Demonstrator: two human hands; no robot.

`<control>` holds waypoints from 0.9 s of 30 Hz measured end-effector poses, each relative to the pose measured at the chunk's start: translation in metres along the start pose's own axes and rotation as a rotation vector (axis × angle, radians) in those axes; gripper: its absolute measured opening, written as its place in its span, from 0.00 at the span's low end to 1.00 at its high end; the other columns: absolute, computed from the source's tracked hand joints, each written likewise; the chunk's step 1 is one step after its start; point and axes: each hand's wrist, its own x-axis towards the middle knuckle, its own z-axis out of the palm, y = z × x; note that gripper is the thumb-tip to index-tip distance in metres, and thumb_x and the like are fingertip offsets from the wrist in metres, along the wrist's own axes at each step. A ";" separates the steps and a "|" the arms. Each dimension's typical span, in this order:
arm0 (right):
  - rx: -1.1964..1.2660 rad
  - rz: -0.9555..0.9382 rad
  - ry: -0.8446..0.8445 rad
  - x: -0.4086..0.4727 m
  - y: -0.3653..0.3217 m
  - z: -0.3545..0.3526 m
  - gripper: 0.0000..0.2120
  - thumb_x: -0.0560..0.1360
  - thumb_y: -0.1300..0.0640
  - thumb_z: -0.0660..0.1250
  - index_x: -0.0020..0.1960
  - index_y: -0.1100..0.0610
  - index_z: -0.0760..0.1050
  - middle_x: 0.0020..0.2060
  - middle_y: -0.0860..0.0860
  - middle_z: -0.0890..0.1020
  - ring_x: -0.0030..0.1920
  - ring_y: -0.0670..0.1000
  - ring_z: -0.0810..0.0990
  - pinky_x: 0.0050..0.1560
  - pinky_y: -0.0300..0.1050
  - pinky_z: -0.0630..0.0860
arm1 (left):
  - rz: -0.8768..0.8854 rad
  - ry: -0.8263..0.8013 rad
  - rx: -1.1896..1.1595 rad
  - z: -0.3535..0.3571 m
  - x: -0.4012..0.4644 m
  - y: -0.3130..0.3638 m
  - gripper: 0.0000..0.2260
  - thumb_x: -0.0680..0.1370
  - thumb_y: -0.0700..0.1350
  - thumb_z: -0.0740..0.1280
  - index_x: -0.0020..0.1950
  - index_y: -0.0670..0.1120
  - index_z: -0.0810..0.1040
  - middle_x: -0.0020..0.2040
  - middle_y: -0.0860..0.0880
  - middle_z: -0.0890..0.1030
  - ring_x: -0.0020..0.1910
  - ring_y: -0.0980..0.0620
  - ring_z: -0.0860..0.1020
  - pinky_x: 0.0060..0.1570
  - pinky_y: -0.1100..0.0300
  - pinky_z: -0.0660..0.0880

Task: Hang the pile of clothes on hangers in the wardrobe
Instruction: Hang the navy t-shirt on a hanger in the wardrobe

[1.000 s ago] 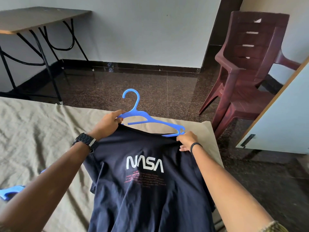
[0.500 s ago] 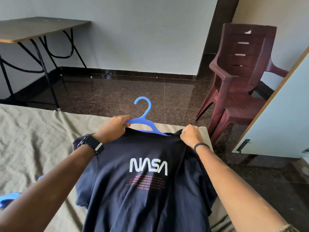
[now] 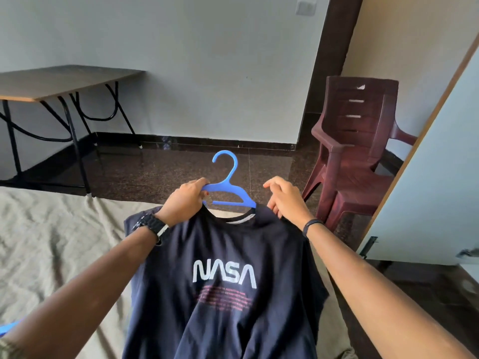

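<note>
A navy T-shirt (image 3: 223, 255) with white NASA lettering hangs from a blue plastic hanger (image 3: 228, 189) that sits inside its neck opening. My left hand (image 3: 185, 200) grips the hanger's left arm together with the shirt's left shoulder. On the other side, my right hand (image 3: 283, 199) pinches the fabric of the right shoulder over the hidden end of the hanger. The hook points up, above a bed covered by an olive sheet (image 3: 51, 242). The shirt's lower part drapes toward me.
A dark red plastic chair (image 3: 355, 151) stands to the right on the dark stone floor. The pale wardrobe door (image 3: 427, 190) hangs open at far right. A folding table (image 3: 57, 81) is at the left wall. Another blue hanger (image 3: 7, 327) peeks out at lower left.
The shirt and hanger rose off the bed. The hanger's right arm slid under the right shoulder fabric, and the neck opening now sits around the hanger's middle.
</note>
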 end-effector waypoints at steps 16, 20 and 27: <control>-0.407 -0.238 -0.224 0.006 -0.074 -0.134 0.09 0.78 0.53 0.66 0.39 0.50 0.77 0.37 0.48 0.80 0.39 0.44 0.75 0.44 0.39 0.70 | 0.209 0.193 -0.291 -0.102 0.032 0.076 0.05 0.80 0.43 0.63 0.55 0.46 0.75 0.44 0.49 0.79 0.42 0.48 0.80 0.43 0.63 0.72; -0.352 -0.268 -0.089 -0.003 -0.098 -0.170 0.10 0.78 0.54 0.65 0.39 0.46 0.80 0.36 0.50 0.81 0.37 0.45 0.75 0.43 0.41 0.71 | 0.158 0.178 -0.268 -0.135 0.036 0.070 0.12 0.78 0.54 0.65 0.56 0.49 0.74 0.48 0.51 0.79 0.45 0.50 0.77 0.45 0.60 0.71; -0.408 -0.325 0.079 -0.023 -0.133 -0.214 0.12 0.77 0.52 0.65 0.42 0.59 0.80 0.35 0.61 0.78 0.35 0.47 0.71 0.39 0.44 0.65 | 0.228 0.190 -0.008 -0.172 0.036 0.083 0.07 0.80 0.49 0.63 0.46 0.47 0.75 0.37 0.50 0.76 0.40 0.47 0.73 0.39 0.60 0.68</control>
